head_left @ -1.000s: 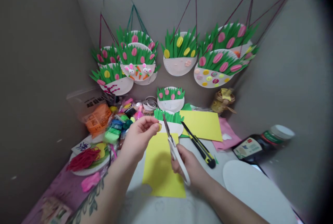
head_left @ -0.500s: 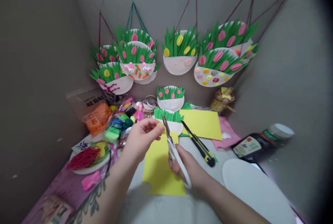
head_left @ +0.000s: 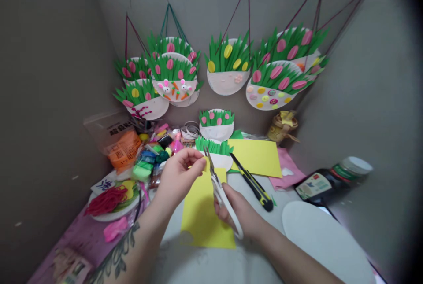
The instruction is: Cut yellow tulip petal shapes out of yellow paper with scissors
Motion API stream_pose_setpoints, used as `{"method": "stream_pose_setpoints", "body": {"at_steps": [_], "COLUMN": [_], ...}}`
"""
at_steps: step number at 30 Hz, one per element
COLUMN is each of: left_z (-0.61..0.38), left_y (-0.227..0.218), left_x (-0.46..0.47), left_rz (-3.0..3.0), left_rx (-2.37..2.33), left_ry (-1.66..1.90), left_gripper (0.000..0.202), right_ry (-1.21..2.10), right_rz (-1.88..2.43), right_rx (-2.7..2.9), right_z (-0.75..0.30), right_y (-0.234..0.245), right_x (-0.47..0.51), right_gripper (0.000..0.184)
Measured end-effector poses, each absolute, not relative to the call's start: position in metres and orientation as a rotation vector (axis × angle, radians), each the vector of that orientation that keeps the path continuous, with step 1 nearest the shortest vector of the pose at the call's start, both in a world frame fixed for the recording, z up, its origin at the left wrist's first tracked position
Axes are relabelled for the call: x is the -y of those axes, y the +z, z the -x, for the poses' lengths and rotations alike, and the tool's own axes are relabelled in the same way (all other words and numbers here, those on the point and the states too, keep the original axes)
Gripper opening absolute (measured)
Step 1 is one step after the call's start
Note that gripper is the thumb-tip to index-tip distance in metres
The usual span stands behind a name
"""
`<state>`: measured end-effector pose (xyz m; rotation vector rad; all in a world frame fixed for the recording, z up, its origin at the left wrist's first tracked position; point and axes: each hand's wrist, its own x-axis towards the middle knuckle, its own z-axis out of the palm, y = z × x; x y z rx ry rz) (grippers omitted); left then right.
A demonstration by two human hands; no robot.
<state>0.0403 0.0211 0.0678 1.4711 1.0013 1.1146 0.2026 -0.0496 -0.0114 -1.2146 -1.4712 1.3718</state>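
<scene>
Between the thumb and fingers of my left hand point(head_left: 185, 171) is a small piece of yellow paper point(head_left: 206, 164), mostly hidden by the fingertips. My right hand point(head_left: 236, 209) grips white-handled scissors point(head_left: 216, 182), their blades pointing up and away, right beside the small piece. Below both hands lies a yellow paper sheet point(head_left: 205, 226) with a round notch near its lower left corner. Just beyond the blades stands a half-plate pocket with green paper grass point(head_left: 214, 146). A black and yellow utility knife point(head_left: 254, 185) lies to the right of the scissors.
Decorated paper-plate pockets point(head_left: 228, 82) hang along the back wall. Bags of coloured clay point(head_left: 145, 167) and a plate with red yarn point(head_left: 107, 200) crowd the left. On the right are another yellow sheet point(head_left: 257, 156), a dark jar point(head_left: 330, 180) and a white plate point(head_left: 324, 244).
The scissors' blades have tilted slightly to the left, and the small yellow piece has turned a little in my left fingers. Both hands stay in nearly the same place.
</scene>
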Motion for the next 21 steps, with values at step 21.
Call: {"method": "stream_pose_setpoints", "body": {"at_steps": [21], "left_z": [-0.0397], "left_y": [0.0684], "left_x": [-0.0201], "left_rz": [-1.506], "left_rx": [-1.041], "left_ry": [1.134], "left_gripper": [0.013], "right_ry": [1.398], "right_rz": [1.192], "right_rx": [1.503], "right_z": [-0.2008], "right_y": [-0.0098], "right_x": [0.0492], "right_gripper": [0.032]}}
